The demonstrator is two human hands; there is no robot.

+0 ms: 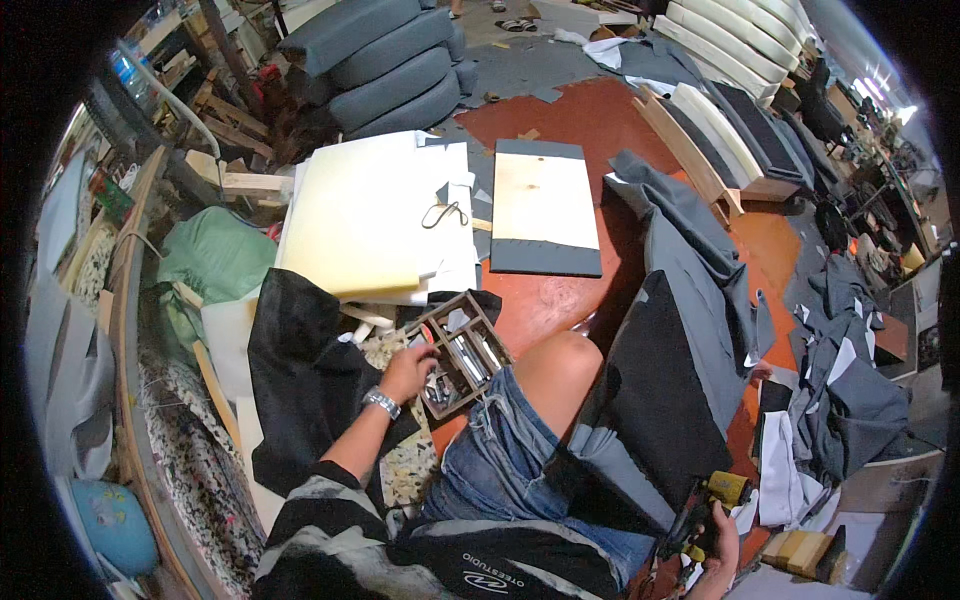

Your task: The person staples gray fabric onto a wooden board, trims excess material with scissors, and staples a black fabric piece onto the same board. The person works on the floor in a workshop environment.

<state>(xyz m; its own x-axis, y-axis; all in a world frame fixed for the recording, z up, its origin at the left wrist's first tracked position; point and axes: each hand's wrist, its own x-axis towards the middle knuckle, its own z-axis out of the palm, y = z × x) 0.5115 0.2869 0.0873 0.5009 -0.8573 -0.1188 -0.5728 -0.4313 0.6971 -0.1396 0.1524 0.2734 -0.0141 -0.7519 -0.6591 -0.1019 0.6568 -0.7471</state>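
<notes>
My left hand (pixel 408 372), with a metal watch on the wrist, reaches over a wooden compartment box (pixel 478 299) beside my bent knee. Its fingers are bent but look apart, above a compartment of small metal parts; I make out nothing held. Slim tools (pixel 468 357) lie in the neighbouring compartments. At the lower right, my right hand (pixel 722 548) is closed round a yellow and black power tool (pixel 728 488). The tool's exact kind is unclear. Dark grey and black upholstery fabric (pixel 690 340) drapes alongside my leg, above that tool.
Pale foam sheets (pixel 370 215) carry a pair of scissors (pixel 444 214). Beyond my knee lies a board (pixel 545 205) with dark fabric at its ends. Grey cushions (pixel 390 70) are stacked behind. Wooden frame parts (pixel 690 150) and crumpled fabric (pixel 850 370) lie to the right.
</notes>
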